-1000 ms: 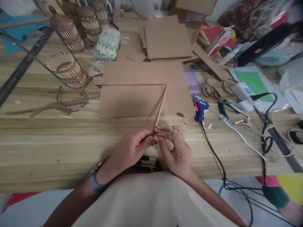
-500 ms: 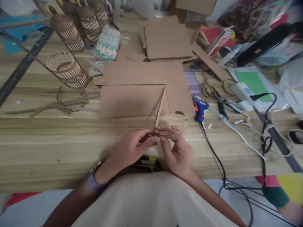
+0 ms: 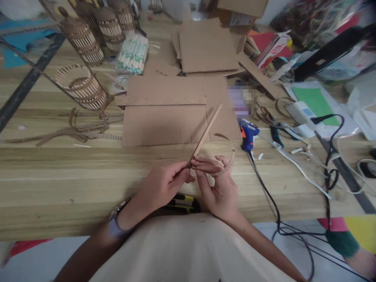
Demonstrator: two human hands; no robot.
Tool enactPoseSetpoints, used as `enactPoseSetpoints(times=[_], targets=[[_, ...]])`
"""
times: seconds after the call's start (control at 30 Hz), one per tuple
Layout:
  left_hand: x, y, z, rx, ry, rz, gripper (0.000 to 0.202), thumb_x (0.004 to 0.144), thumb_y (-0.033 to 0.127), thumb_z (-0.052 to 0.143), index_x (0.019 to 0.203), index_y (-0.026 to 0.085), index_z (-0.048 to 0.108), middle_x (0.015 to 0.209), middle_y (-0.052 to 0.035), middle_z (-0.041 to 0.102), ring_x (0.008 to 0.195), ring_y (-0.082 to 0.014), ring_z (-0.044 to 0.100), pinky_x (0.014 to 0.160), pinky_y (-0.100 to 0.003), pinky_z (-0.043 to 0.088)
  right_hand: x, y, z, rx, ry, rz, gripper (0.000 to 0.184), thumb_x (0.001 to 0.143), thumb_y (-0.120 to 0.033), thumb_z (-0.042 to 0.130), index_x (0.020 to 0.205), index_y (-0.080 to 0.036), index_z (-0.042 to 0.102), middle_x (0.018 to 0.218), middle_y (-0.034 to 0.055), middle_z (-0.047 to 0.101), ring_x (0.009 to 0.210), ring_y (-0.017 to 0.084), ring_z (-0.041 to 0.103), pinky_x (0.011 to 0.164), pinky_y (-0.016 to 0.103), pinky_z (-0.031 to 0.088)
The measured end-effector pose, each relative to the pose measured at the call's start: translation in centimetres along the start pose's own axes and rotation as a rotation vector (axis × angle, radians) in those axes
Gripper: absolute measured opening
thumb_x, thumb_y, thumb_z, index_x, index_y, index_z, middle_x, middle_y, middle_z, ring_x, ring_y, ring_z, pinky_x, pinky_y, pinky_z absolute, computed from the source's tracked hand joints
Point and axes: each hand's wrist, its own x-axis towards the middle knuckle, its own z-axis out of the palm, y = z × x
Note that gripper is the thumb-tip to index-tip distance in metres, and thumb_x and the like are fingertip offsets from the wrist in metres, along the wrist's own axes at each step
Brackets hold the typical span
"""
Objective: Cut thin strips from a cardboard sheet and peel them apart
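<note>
Between my two hands is a narrow cardboard strip point(image 3: 209, 128). One straight length points up and away to the right, and another part curls over my right palm. My left hand point(image 3: 166, 181) pinches the strip between thumb and fingers. My right hand point(image 3: 221, 188) has its thumb and fingers closed on the strip's curling part, close to the left fingertips. Just beyond the hands lies a flat cardboard sheet point(image 3: 158, 125). A yellow and black utility knife point(image 3: 184, 202) rests at the table edge below my wrists, partly hidden.
A blue glue gun point(image 3: 249, 135) lies to the right, its black cable running off the table edge. Loose cardboard strips point(image 3: 88, 129) and a slatted cylinder point(image 3: 82, 87) are at the left. Packed sticks point(image 3: 132, 53) and stacked cardboard point(image 3: 208, 47) stand behind.
The straight length of the strip has swung to the right, its far tip moving off the sheet's fold line. Both hands stay almost in the same place.
</note>
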Motion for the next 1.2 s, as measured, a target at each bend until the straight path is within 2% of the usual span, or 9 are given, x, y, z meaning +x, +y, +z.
enactPoseSetpoints(times=[0.23,0.43,0.57,0.7,0.9,1.1,1.2], targets=[[-0.07,-0.11,-0.38,-0.053,-0.040,-0.046,0.027,0.100,0.033,0.047,0.092,0.019,0.068,0.089,-0.0021,0.079,0.086,-0.0160,0.076,0.073,-0.022,0.056,-0.28,-0.03,0.23,0.132,0.042,0.179,0.015,0.099,-0.018,0.055,0.105,-0.028,0.064,0.098,0.0003,0.081,0.098,0.020,0.076,0.105,0.043,0.044],[0.20,-0.12,-0.19,0.071,0.017,-0.059,0.029,0.100,0.040,0.051,0.095,0.019,0.070,0.088,-0.0009,0.077,0.081,-0.0159,0.072,0.068,-0.023,0.049,-0.14,-0.03,0.14,0.104,-0.022,0.041,0.015,0.097,-0.015,0.057,0.104,-0.027,0.062,0.097,0.0004,0.081,0.098,0.021,0.076,0.103,0.044,0.045],[0.24,-0.05,-0.06,0.111,0.041,-0.046,0.028,0.102,0.034,0.047,0.094,0.020,0.070,0.086,0.0010,0.077,0.077,-0.0140,0.070,0.066,-0.022,0.045,0.04,0.02,0.11,0.031,-0.022,0.010,0.014,0.094,-0.017,0.063,0.104,-0.027,0.062,0.108,0.0032,0.080,0.106,0.023,0.074,0.100,0.044,0.045],[0.22,0.18,-0.01,0.123,0.042,-0.061,0.025,0.102,0.035,0.049,0.098,0.020,0.068,0.088,0.0004,0.078,0.080,-0.0154,0.071,0.066,-0.023,0.045,0.06,0.05,0.14,-0.016,-0.033,-0.030,0.019,0.095,-0.012,0.060,0.106,-0.028,0.062,0.109,0.0019,0.080,0.104,0.022,0.075,0.102,0.044,0.044],[0.16,0.36,0.08,0.079,0.033,-0.042,0.027,0.102,0.033,0.047,0.098,0.019,0.069,0.090,-0.0012,0.078,0.082,-0.0163,0.073,0.069,-0.024,0.050,-0.23,0.00,0.23,0.004,0.001,0.008,0.018,0.097,-0.014,0.059,0.107,-0.028,0.064,0.107,0.0006,0.081,0.102,0.021,0.076,0.107,0.044,0.041],[0.00,0.23,-0.22,-0.118,-0.026,-0.067,0.026,0.100,0.034,0.049,0.100,0.019,0.071,0.095,-0.0033,0.080,0.091,-0.0182,0.077,0.078,-0.025,0.058,-0.35,-0.09,0.23,0.124,0.057,0.195,0.015,0.100,-0.021,0.057,0.108,-0.028,0.068,0.100,-0.0002,0.081,0.097,0.019,0.076,0.101,0.041,0.048],[0.05,0.25,-0.42,-0.126,-0.036,-0.092,0.026,0.099,0.034,0.050,0.098,0.019,0.071,0.095,-0.0033,0.080,0.092,-0.0186,0.077,0.078,-0.025,0.058,-0.27,-0.15,0.25,0.151,0.076,0.171,0.015,0.099,-0.021,0.058,0.108,-0.028,0.068,0.099,-0.0001,0.081,0.096,0.019,0.076,0.099,0.041,0.050]])
